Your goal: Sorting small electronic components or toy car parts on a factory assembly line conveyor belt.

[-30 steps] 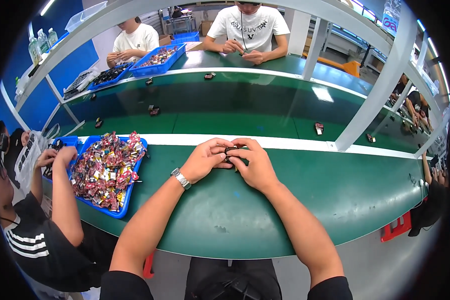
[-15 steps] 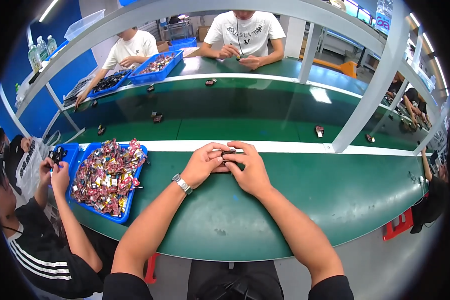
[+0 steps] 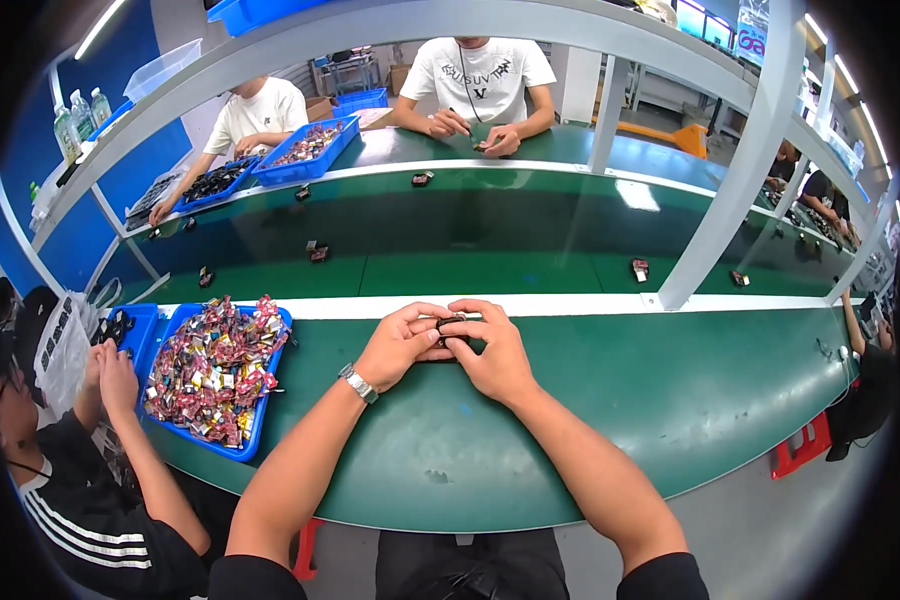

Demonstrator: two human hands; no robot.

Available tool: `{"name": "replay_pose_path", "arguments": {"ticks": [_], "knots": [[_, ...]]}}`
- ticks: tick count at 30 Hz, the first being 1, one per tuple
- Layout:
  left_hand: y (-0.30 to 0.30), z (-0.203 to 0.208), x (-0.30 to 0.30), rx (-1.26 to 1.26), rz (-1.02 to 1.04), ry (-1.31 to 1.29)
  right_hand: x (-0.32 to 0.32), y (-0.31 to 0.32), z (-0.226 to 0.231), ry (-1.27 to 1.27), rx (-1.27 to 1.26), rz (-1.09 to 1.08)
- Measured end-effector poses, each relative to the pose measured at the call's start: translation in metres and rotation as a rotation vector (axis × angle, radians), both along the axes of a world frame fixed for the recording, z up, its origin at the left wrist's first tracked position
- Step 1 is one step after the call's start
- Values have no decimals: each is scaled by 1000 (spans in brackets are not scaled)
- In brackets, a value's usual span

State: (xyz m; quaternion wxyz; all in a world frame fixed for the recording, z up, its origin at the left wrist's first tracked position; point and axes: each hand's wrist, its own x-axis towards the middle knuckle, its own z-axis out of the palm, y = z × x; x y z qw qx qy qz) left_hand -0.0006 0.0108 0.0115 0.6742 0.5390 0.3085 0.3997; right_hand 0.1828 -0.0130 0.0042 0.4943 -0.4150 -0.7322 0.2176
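Both my hands meet in front of me, just above the green table (image 3: 530, 440), close to its white far edge strip. Between their fingertips is a small black part (image 3: 452, 321), mostly covered by the fingers, so its exact kind cannot be made out. My left hand (image 3: 398, 348), with a metal watch on its wrist, grips the part from the left. My right hand (image 3: 494, 352) pinches it from the right, thumb and fingers bent round it. Left of my left arm stands a blue tray (image 3: 257, 432) heaped with small red, white and yellow electronic pieces (image 3: 215, 370).
Beyond the white strip, small parts (image 3: 639, 270) lie scattered on a green belt (image 3: 450, 240). A grey frame post (image 3: 715, 210) rises at the right. On my left sits a co-worker (image 3: 90, 510) beside another blue tray (image 3: 142, 325). Two more people work across the belt.
The whole view has shifted slightly, the scene now sitting lower in the picture. My hands stay together on the black part with small finger shifts. The left co-worker's hands have come down.
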Motion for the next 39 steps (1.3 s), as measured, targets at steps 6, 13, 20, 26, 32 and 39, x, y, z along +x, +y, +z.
{"name": "replay_pose_path", "arguments": {"ticks": [6,13,20,26,32,39], "knots": [[1,-2,-2,40,57,-81,-2,-1,6,13,91,17],[-1,-2,-1,8,28,-73,0,-3,4,-59,164,-77],[-1,-1,-1,3,40,-56,-1,-4,3,-16,130,-46],[-2,-1,1,9,53,-46,-2,0,-3,21,92,-54],[-1,-5,1,51,105,-40,-7,0,0,54,55,-31],[-2,-5,0,33,135,-80,-2,-2,9,-107,198,-14]]}}
